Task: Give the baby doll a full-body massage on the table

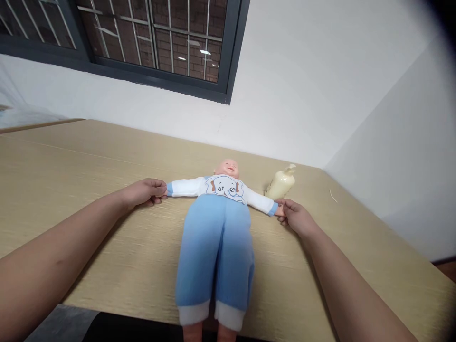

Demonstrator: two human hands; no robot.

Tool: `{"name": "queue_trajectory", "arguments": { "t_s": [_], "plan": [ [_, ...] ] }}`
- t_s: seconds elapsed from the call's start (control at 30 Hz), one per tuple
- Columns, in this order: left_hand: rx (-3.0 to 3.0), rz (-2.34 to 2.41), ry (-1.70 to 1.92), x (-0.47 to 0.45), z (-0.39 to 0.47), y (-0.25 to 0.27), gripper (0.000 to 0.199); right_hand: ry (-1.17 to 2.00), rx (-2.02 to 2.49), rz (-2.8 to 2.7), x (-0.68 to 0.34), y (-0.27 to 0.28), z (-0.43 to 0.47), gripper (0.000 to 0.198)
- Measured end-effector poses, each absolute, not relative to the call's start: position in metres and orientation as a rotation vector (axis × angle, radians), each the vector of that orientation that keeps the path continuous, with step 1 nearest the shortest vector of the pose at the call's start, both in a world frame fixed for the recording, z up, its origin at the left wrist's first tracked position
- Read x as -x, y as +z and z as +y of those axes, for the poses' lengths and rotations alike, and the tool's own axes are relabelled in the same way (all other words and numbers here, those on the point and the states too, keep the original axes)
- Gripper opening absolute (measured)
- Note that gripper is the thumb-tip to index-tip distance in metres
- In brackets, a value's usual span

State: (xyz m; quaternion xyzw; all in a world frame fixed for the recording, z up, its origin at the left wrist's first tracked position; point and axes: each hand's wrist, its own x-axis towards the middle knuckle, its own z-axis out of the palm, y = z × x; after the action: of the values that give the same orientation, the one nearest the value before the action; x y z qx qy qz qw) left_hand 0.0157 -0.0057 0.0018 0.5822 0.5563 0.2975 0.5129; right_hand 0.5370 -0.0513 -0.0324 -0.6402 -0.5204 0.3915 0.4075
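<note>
A baby doll [217, 237] lies on its back on the wooden table [117, 266], head toward the wall and legs toward me. It wears blue trousers with white cuffs and a white top with an elephant face on the chest. Both its arms are stretched out sideways. My left hand [147, 191] is closed around the doll's hand on the left side, at the end of a blue cuff. On the other side my right hand [295, 216] pinches the doll's other hand. A pale yellow pump bottle [281, 184] stands just beyond my right hand, behind the doll's sleeve.
A white wall [285, 95] runs behind the table, with a dark-framed barred window [160, 38] above. A thin pale strip [333, 195] lies on the table at the right. Clear plastic sheeting [24, 114] shows at the far left. The doll's feet reach past the near table edge.
</note>
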Motion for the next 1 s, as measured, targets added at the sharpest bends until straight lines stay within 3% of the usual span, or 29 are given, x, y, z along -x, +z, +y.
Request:
{"name": "queue_trajectory", "arguments": {
  "t_s": [0.47, 1.0],
  "plan": [
    [-1.418, 1.308, 0.709, -0.017, -0.012, 0.010, 0.021, 1.008, 1.585, -1.368, -0.531, -0.022, -0.057, 0.040],
    [-1.895, 1.815, 0.556, -0.037, -0.020, 0.024, 0.028, 1.031, 1.550, -1.448, -0.530, -0.022, -0.058, 0.038]
  ]
}}
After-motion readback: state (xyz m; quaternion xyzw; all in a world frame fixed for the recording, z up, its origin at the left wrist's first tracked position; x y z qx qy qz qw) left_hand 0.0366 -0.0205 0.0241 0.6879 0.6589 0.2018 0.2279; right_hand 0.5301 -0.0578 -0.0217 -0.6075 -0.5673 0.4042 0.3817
